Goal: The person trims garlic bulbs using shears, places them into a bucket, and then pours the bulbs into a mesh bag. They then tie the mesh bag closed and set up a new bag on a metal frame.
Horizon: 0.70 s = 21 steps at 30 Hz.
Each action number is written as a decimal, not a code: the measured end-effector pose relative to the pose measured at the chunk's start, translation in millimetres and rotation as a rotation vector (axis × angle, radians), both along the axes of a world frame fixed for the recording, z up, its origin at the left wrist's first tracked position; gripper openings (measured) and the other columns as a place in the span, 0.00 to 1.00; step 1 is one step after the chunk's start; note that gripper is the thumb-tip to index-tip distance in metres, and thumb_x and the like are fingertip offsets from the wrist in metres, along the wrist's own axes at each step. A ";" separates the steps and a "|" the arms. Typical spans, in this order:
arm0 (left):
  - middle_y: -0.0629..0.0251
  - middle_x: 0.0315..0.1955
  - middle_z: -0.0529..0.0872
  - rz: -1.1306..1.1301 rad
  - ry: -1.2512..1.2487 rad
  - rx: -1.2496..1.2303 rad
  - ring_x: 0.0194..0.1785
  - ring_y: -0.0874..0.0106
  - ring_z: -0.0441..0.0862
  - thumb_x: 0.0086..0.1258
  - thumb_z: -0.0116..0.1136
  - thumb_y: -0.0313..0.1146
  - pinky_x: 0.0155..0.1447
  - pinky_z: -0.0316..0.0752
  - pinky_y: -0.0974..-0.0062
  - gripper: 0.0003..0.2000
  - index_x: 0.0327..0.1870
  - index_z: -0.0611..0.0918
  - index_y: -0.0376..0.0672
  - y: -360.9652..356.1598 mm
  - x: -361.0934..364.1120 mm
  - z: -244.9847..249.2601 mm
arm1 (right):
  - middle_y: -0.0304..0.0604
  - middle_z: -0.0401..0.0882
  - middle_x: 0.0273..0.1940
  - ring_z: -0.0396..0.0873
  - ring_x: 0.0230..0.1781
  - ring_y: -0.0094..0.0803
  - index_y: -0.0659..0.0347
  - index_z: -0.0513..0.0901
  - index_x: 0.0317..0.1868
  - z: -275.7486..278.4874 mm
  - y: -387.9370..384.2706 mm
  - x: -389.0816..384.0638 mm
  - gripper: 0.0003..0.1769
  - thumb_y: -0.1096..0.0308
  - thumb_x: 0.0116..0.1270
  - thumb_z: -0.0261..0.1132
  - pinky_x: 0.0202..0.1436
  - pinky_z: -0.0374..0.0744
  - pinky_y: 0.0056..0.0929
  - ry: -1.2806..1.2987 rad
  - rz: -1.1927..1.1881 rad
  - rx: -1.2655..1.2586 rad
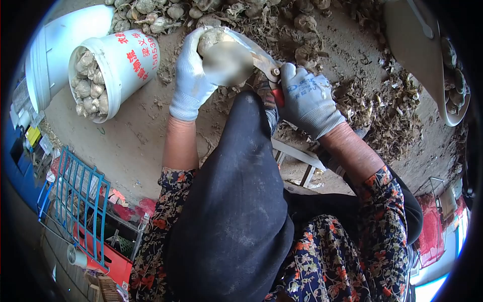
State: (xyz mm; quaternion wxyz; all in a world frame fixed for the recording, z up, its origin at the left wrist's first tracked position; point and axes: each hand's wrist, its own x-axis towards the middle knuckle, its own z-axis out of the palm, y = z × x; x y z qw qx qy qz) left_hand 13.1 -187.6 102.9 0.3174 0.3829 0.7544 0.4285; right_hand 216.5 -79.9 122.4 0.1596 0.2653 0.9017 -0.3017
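Note:
My left hand [193,75], in a white and grey work glove, is closed round a pale, dirt-stained bulb [214,39] that looks like garlic. A blurred patch hides the bulb's lower side and part of my fingers. In my gloved right hand [309,98] is a pair of pruning shears [264,61], gripped by the red handle. The metal blades point up and left, reaching the bulb's right side. The blur keeps me from telling whether the blades touch it. Both hands are above my dark-trousered knee [246,116].
A white bucket [132,63] with red lettering lies tipped at the left, bulbs in its mouth. More bulbs [161,12] are heaped at the top. Dry skins [385,108] litter the ground at right. A blue metal rack [83,196] is lower left; another container [412,45] is upper right.

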 end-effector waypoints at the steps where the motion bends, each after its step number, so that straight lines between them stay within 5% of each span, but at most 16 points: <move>1: 0.58 0.50 0.78 0.030 -0.048 -0.042 0.52 0.71 0.78 0.44 0.78 0.32 0.58 0.74 0.72 0.39 0.59 0.69 0.32 2.5 1.0 2.2 | 0.56 0.78 0.30 0.81 0.32 0.51 0.64 0.69 0.41 -1.8 -0.1 -0.9 0.19 0.57 0.63 0.62 0.36 0.77 0.48 0.028 -0.033 -0.032; 2: 0.59 0.50 0.78 0.108 -0.348 0.023 0.51 0.72 0.78 0.44 0.78 0.32 0.58 0.74 0.74 0.38 0.58 0.70 0.33 2.5 4.2 6.5 | 0.58 0.78 0.28 0.81 0.31 0.54 0.63 0.69 0.39 -8.8 -0.4 -1.5 0.15 0.59 0.66 0.59 0.36 0.77 0.52 0.002 -0.134 -0.175; 7: 0.60 0.53 0.77 0.014 -0.224 -0.048 0.53 0.72 0.77 0.43 0.79 0.31 0.60 0.73 0.73 0.38 0.58 0.72 0.33 -3.9 -4.0 1.2 | 0.57 0.79 0.29 0.81 0.32 0.55 0.62 0.68 0.40 -20.3 -3.2 7.9 0.14 0.61 0.65 0.59 0.37 0.78 0.51 -0.009 -0.372 -0.230; 11: 0.60 0.53 0.77 0.043 -0.319 -0.076 0.56 0.72 0.75 0.42 0.79 0.31 0.62 0.71 0.73 0.38 0.59 0.73 0.34 -8.5 -5.7 -4.4 | 0.56 0.78 0.41 0.80 0.40 0.53 0.61 0.69 0.49 2.1 -1.1 20.9 0.20 0.59 0.63 0.62 0.45 0.76 0.50 -0.016 -0.161 -0.085; 13: 0.59 0.51 0.77 -0.162 -0.157 -0.108 0.55 0.70 0.75 0.41 0.79 0.33 0.61 0.71 0.72 0.39 0.59 0.73 0.35 -3.6 -4.5 5.0 | 0.54 0.76 0.47 0.79 0.45 0.49 0.61 0.68 0.53 -1.3 3.6 19.3 0.25 0.57 0.61 0.64 0.49 0.74 0.50 0.027 -0.017 0.109; 14: 0.61 0.52 0.79 -0.259 0.014 -0.106 0.56 0.71 0.76 0.41 0.78 0.30 0.63 0.70 0.73 0.40 0.61 0.72 0.33 -2.7 -3.8 9.5 | 0.52 0.74 0.47 0.79 0.45 0.47 0.61 0.66 0.55 -1.3 7.5 17.4 0.27 0.56 0.61 0.64 0.48 0.73 0.51 0.015 0.020 0.090; 21: 0.60 0.52 0.78 -0.369 -0.034 -0.168 0.57 0.70 0.76 0.39 0.79 0.32 0.63 0.70 0.73 0.41 0.59 0.73 0.33 -0.5 -6.9 7.7 | 0.54 0.76 0.38 0.80 0.36 0.52 0.62 0.67 0.49 -13.9 16.9 21.9 0.21 0.60 0.62 0.63 0.40 0.76 0.48 0.046 0.114 0.070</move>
